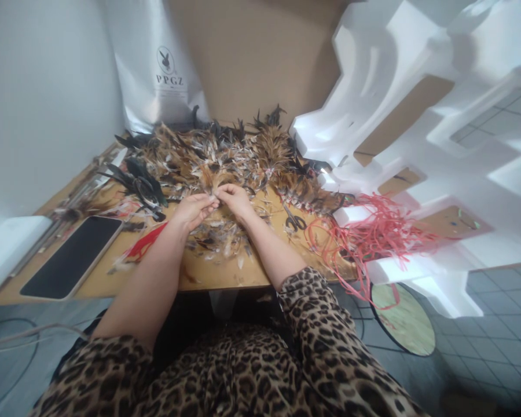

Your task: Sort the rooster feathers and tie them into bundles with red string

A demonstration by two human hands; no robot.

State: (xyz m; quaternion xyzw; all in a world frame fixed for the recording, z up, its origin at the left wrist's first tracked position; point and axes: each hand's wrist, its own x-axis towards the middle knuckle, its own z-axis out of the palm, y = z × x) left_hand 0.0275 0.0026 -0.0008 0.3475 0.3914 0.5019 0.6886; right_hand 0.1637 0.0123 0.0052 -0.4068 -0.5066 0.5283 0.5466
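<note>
My left hand (pixel 194 211) and my right hand (pixel 235 200) meet over the table, fingertips pinched close together. Between them is the pale base of a feather (pixel 213 194); brown feathers fan out just beyond, and I cannot tell how many are in my fingers. Behind my hands spreads a large heap of brown and black feathers (pixel 178 153). Loose feather scraps (pixel 221 240) lie below my wrists. A bundle of black feathers (pixel 141 182) sits to the left, and red strands (pixel 146 242) lie by my left forearm.
Dark-handled scissors (pixel 295 221) lie right of my hands. Red ribbons (pixel 386 229) tangle over white foam packing (pixel 373 81) at the right. A phone (pixel 72 258) lies on the left of the table (pixel 226 281). A silver bag (pixel 156 52) stands at the back.
</note>
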